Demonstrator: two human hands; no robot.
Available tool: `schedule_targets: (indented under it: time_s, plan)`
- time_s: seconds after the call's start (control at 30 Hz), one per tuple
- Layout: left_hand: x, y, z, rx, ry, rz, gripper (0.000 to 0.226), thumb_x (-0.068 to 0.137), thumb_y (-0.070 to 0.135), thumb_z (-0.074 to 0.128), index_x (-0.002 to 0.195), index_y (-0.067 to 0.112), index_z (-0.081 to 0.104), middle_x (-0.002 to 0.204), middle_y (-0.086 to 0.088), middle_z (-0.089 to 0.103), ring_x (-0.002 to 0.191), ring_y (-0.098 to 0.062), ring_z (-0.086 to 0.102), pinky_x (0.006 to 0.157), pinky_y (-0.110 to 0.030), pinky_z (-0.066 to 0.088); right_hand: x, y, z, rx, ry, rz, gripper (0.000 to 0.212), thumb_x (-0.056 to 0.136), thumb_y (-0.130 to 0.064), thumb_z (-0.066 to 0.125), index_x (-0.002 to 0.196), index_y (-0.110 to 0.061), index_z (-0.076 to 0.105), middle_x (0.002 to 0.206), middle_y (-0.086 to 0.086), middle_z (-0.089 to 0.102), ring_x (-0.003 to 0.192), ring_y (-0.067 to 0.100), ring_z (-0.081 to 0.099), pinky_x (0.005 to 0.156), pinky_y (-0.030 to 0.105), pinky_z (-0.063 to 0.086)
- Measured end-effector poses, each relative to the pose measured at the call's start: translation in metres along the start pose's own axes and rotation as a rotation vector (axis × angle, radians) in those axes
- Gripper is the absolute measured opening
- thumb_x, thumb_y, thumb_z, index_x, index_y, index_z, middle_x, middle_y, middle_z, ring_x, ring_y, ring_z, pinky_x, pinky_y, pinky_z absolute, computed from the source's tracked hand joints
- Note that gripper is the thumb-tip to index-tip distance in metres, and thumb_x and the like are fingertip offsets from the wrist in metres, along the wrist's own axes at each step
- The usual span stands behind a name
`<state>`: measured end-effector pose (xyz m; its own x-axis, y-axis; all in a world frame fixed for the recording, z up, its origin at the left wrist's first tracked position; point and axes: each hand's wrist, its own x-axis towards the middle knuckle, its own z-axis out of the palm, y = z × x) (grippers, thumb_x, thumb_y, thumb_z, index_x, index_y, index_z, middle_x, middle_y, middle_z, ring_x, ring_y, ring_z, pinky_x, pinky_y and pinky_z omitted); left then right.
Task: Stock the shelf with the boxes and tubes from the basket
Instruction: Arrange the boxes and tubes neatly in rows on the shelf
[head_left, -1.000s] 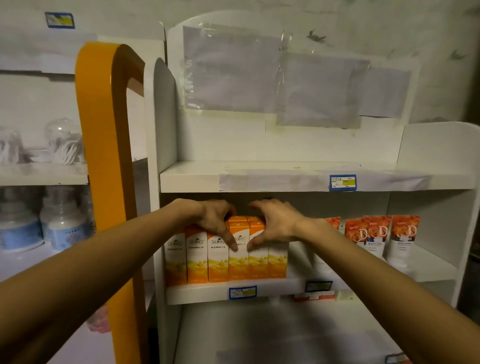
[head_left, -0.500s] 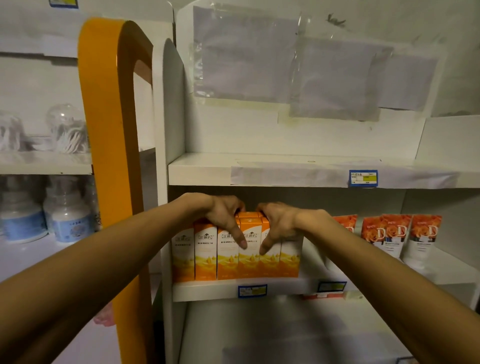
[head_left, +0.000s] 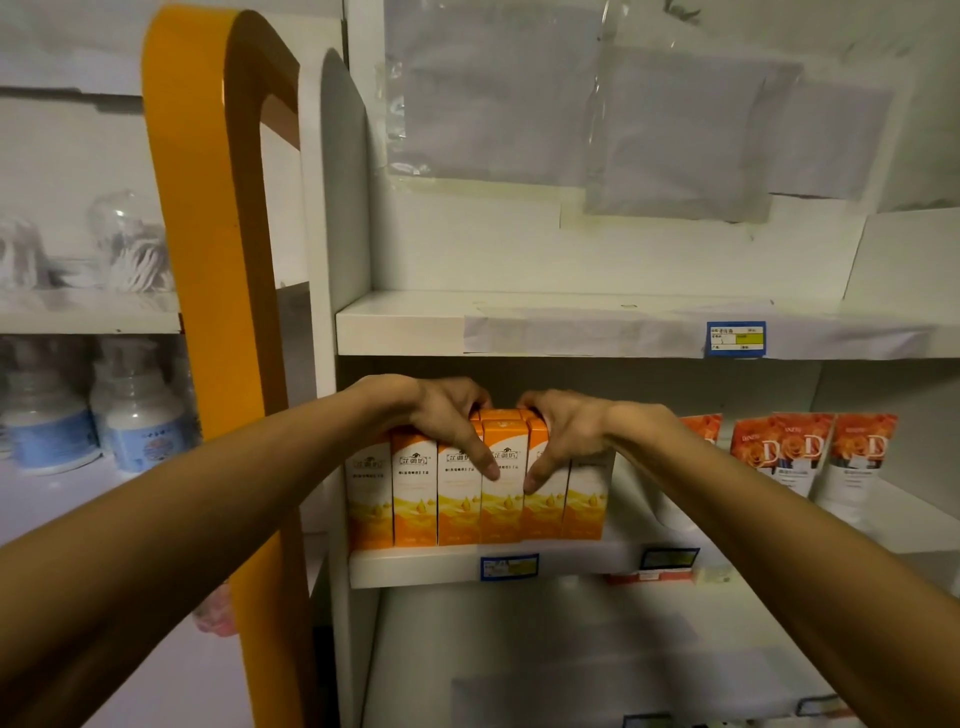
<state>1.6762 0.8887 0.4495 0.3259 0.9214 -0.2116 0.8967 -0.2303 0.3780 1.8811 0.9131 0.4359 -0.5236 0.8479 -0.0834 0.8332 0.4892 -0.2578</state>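
Standing upright on the middle shelf (head_left: 415, 569), the orange boxes (head_left: 415, 493) form a row; the left hand (head_left: 447, 415) and right hand (head_left: 563, 431) each grasp the row's middle boxes, tubes (head_left: 800, 457) to their right.

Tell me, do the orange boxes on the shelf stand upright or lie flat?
Upright. The orange boxes stand on end in a row on the shelf, printed fronts facing out.

Both hands, left hand (head_left: 441, 415) and right hand (head_left: 566, 431), grip upright orange boxes (head_left: 501, 483) on the white shelf (head_left: 415, 569).
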Motion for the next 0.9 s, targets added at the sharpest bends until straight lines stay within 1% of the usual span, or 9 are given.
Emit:
schedule_targets:
  time_s: [0.13, 0.23, 0.43, 0.5, 0.6, 0.67, 0.73, 0.8, 0.9]
  plan:
    - [0.002, 0.000, 0.004, 0.062, 0.041, 0.027, 0.068, 0.059, 0.049, 0.093, 0.113, 0.027, 0.057, 0.104, 0.004, 0.073, 0.089, -0.015, 0.074, 0.083, -0.041, 0.062, -0.001, -0.003, -0.004, -0.003, -0.027, 0.012, 0.083, 0.057, -0.036, 0.093, 0.124, -0.033, 0.044, 0.111, -0.010, 0.059, 0.103, 0.015, 0.060, 0.095, 0.041, 0.054]
    - [0.002, 0.001, 0.004, 0.098, 0.024, 0.030, 0.069, 0.065, 0.047, 0.090, 0.120, 0.025, 0.054, 0.108, 0.004, 0.069, 0.094, -0.015, 0.071, 0.087, -0.039, 0.061, -0.002, -0.005, -0.002, -0.022, -0.031, 0.012, 0.084, 0.057, -0.037, 0.093, 0.126, -0.032, 0.044, 0.111, -0.010, 0.059, 0.104, 0.016, 0.060, 0.095, 0.041, 0.053]
    - [0.004, 0.003, 0.007, 0.146, 0.039, 0.028, 0.071, 0.068, 0.051, 0.088, 0.124, 0.027, 0.050, 0.113, 0.005, 0.066, 0.098, -0.015, 0.068, 0.089, -0.037, 0.059, -0.003, -0.009, -0.002, -0.064, -0.031, 0.010, 0.092, 0.056, -0.038, 0.093, 0.132, -0.030, 0.042, 0.117, -0.009, 0.056, 0.109, 0.019, 0.058, 0.097, 0.043, 0.052]
    - [0.004, 0.002, 0.008, 0.152, 0.035, 0.017, 0.073, 0.069, 0.050, 0.087, 0.126, 0.027, 0.048, 0.116, 0.004, 0.064, 0.102, -0.016, 0.066, 0.092, -0.038, 0.058, -0.004, -0.011, -0.003, -0.072, -0.036, 0.013, 0.093, 0.056, -0.039, 0.093, 0.133, -0.030, 0.041, 0.119, -0.008, 0.056, 0.110, 0.019, 0.057, 0.097, 0.043, 0.052]
    - [0.005, 0.002, 0.010, 0.157, 0.024, -0.002, 0.078, 0.071, 0.051, 0.085, 0.132, 0.028, 0.043, 0.122, 0.004, 0.061, 0.110, -0.019, 0.062, 0.098, -0.042, 0.054, -0.005, -0.013, -0.003, -0.096, -0.035, 0.025, 0.101, 0.054, -0.043, 0.093, 0.138, -0.032, 0.038, 0.124, -0.007, 0.055, 0.113, 0.020, 0.056, 0.098, 0.045, 0.051]
    - [0.005, 0.003, 0.011, 0.178, 0.022, -0.018, 0.085, 0.069, 0.056, 0.084, 0.137, 0.029, 0.040, 0.126, 0.003, 0.059, 0.114, -0.021, 0.060, 0.100, -0.043, 0.053, -0.007, -0.014, -0.002, -0.118, -0.040, 0.030, 0.107, 0.051, -0.047, 0.093, 0.140, -0.034, 0.035, 0.126, -0.007, 0.055, 0.115, 0.021, 0.056, 0.099, 0.046, 0.051]
    - [0.003, 0.005, 0.012, 0.208, 0.042, -0.010, 0.089, 0.066, 0.062, 0.083, 0.137, 0.029, 0.040, 0.128, 0.004, 0.059, 0.113, -0.020, 0.060, 0.100, -0.043, 0.053, -0.008, -0.015, -0.002, -0.148, -0.034, 0.040, 0.115, 0.047, -0.054, 0.092, 0.143, -0.035, 0.032, 0.130, -0.006, 0.054, 0.119, 0.023, 0.054, 0.101, 0.047, 0.049]
    - [-0.001, 0.007, 0.011, 0.252, 0.092, 0.029, 0.091, 0.065, 0.067, 0.081, 0.138, 0.028, 0.042, 0.126, 0.005, 0.059, 0.112, -0.019, 0.060, 0.099, -0.041, 0.053, -0.010, -0.015, -0.004, -0.190, 0.007, 0.053, 0.125, 0.045, -0.062, 0.089, 0.148, -0.034, 0.024, 0.139, -0.005, 0.049, 0.127, 0.025, 0.048, 0.107, 0.048, 0.043]
    - [-0.007, 0.006, 0.009, 0.262, 0.101, 0.040, 0.096, 0.064, 0.071, 0.079, 0.141, 0.029, 0.041, 0.128, 0.006, 0.059, 0.113, -0.018, 0.060, 0.099, -0.040, 0.052, -0.016, -0.011, -0.009, -0.192, 0.065, 0.060, 0.134, 0.044, -0.067, 0.086, 0.153, -0.031, 0.017, 0.146, -0.002, 0.045, 0.131, 0.025, 0.046, 0.110, 0.045, 0.041]
